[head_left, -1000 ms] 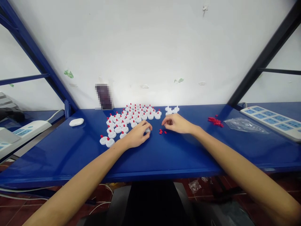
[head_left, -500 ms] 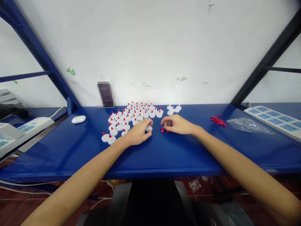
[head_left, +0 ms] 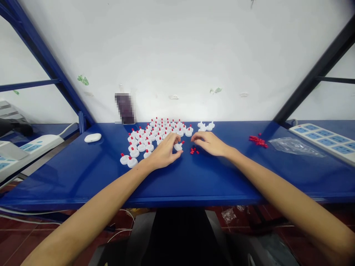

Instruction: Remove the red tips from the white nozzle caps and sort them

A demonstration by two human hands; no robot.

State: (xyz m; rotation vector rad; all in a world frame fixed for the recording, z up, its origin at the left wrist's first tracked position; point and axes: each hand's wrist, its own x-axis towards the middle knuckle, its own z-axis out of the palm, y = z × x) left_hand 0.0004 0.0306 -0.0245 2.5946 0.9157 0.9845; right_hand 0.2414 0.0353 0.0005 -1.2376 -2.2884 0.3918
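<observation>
My left hand [head_left: 166, 150] has its thumb and fingers around a white nozzle cap [head_left: 178, 147], tilted so its spout points up and right. A small red tip [head_left: 183, 142] sits on that spout. To the right, my right hand [head_left: 208, 143] hovers with loosely curled fingers, and nothing shows between them. Just below its fingertips lie several loose red tips [head_left: 193, 150] on the blue table [head_left: 194, 181]. Left of and behind my left hand stand many white caps [head_left: 141, 147] with red tips on their spouts. A few white caps without red tips [head_left: 202, 128] lie at the back.
A pile of red tips [head_left: 257, 141] lies on the right beside a clear plastic bag [head_left: 294, 145]. Power strips stand at the right [head_left: 324, 140] and left [head_left: 33, 149]. A small white case [head_left: 93, 137] lies on the left; a dark blurred-out object [head_left: 126, 109] leans on the wall.
The cap in my left hand now shows its spout with a red tip on it. My right hand has lifted slightly away from the loose red tips, uncovering more of them.
</observation>
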